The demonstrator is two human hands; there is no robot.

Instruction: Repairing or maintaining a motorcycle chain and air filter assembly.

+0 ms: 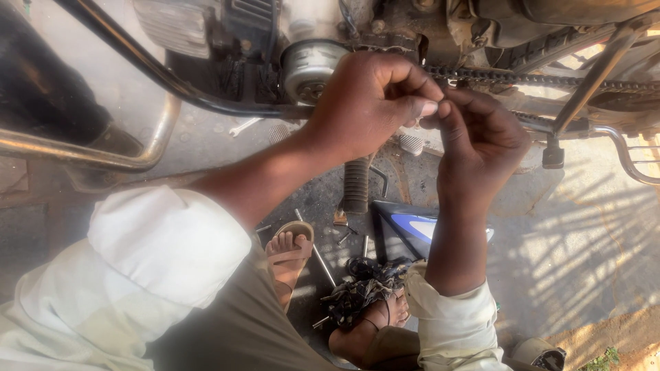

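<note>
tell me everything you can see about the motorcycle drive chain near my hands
The drive chain is a dark, greasy metal roller chain. Its upper run stretches roughly level from behind the left hand toward the right edge of the picture. A lower run slants out beside the right hand. The links look grimy rather than shiny. A grey metal frame tube crosses in front of it. The fingertips of both hands meet just in front of the chain; whether they touch it cannot be told.

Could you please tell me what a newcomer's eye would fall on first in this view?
First, the left hand and right hand meet fingertip to fingertip at centre top, pinching something too small to identify. Just behind them runs the motorcycle's drive chain. Below, sandalled feet rest among scattered tools on the ground.
</note>
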